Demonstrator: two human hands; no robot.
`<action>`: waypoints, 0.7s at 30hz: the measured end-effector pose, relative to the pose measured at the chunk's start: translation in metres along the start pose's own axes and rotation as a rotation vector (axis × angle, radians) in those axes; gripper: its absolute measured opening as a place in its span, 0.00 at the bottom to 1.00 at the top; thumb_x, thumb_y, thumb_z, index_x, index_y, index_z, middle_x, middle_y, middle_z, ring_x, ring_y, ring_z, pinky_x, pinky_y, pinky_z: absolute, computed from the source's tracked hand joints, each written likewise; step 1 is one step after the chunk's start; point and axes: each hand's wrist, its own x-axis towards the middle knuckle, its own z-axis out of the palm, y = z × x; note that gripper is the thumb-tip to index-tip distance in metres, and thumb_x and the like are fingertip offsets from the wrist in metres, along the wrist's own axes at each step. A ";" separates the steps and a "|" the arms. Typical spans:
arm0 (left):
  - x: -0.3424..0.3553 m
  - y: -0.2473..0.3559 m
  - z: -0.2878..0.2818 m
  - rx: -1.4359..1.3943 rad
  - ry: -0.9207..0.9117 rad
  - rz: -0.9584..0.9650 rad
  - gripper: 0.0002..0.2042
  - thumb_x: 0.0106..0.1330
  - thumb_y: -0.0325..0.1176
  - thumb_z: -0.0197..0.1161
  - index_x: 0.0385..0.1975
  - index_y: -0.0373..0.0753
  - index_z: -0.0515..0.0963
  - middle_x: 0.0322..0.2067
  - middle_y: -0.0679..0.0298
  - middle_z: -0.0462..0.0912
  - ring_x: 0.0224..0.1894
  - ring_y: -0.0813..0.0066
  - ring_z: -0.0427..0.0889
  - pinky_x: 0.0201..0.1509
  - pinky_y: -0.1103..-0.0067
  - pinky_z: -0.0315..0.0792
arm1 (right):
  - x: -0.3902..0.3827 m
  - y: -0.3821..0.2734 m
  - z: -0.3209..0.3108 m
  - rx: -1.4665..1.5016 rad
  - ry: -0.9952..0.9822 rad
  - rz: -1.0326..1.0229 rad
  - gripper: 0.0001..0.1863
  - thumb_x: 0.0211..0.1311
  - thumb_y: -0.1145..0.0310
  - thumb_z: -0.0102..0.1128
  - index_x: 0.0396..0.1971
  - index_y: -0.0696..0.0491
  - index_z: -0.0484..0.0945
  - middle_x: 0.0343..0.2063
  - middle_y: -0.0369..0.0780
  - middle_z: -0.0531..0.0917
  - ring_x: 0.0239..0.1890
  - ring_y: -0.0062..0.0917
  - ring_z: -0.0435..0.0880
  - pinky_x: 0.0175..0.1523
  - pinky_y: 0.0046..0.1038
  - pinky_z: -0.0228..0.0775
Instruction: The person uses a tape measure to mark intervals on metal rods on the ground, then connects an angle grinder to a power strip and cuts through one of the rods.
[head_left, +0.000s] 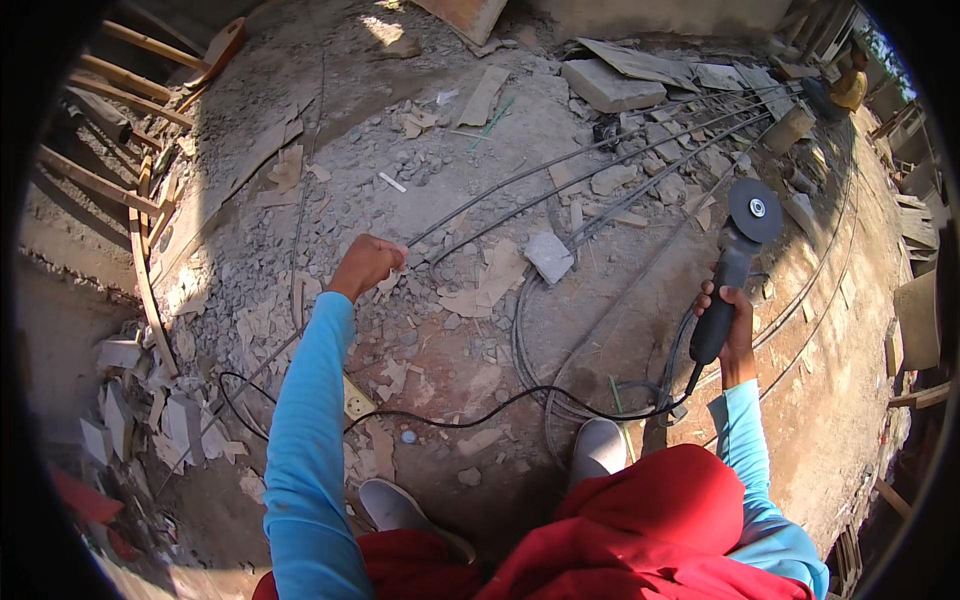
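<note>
My left hand (368, 266) is closed around a long steel reinforcing bar (510, 180), close to its near end. From there the bar runs off to the far right. A second steel bar (545, 196) lies beside it, its near end just right of my fingers. Out to the right, my right hand (736, 318) grips a black angle grinder (735, 270) by its body. The grinder's dark round disc (755, 210) points away from me, apart from the bars. Its black cord (480, 424) trails left across the ground, past my shoes.
A pale extension socket (356, 398) lies beside my left forearm. Coiled steel rods (530, 350), a broken block (548, 257) and rubble cover the ground. Wooden poles (130, 75) stand at the left. A person in a yellow top (851, 88) sits at the far right.
</note>
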 end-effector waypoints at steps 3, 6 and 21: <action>0.023 -0.076 0.060 0.144 0.027 -0.006 0.15 0.63 0.44 0.69 0.31 0.35 0.88 0.33 0.52 0.89 0.40 0.58 0.87 0.47 0.66 0.78 | 0.005 0.007 0.016 -0.067 -0.018 0.020 0.33 0.59 0.67 0.59 0.64 0.60 0.63 0.35 0.39 0.77 0.32 0.23 0.79 0.39 0.27 0.78; 0.016 -0.072 0.113 0.291 0.104 -0.050 0.19 0.65 0.48 0.68 0.40 0.36 0.87 0.43 0.49 0.88 0.49 0.47 0.86 0.56 0.59 0.77 | 0.001 -0.001 0.010 -0.143 -0.009 0.012 0.33 0.59 0.67 0.59 0.65 0.59 0.64 0.36 0.38 0.78 0.33 0.22 0.79 0.39 0.26 0.77; -0.021 -0.025 -0.031 0.456 0.494 0.078 0.16 0.71 0.43 0.60 0.39 0.36 0.87 0.37 0.43 0.87 0.43 0.40 0.85 0.50 0.55 0.78 | 0.007 0.017 0.003 -0.080 0.010 0.062 0.33 0.58 0.68 0.59 0.64 0.59 0.63 0.36 0.40 0.77 0.32 0.24 0.79 0.40 0.27 0.78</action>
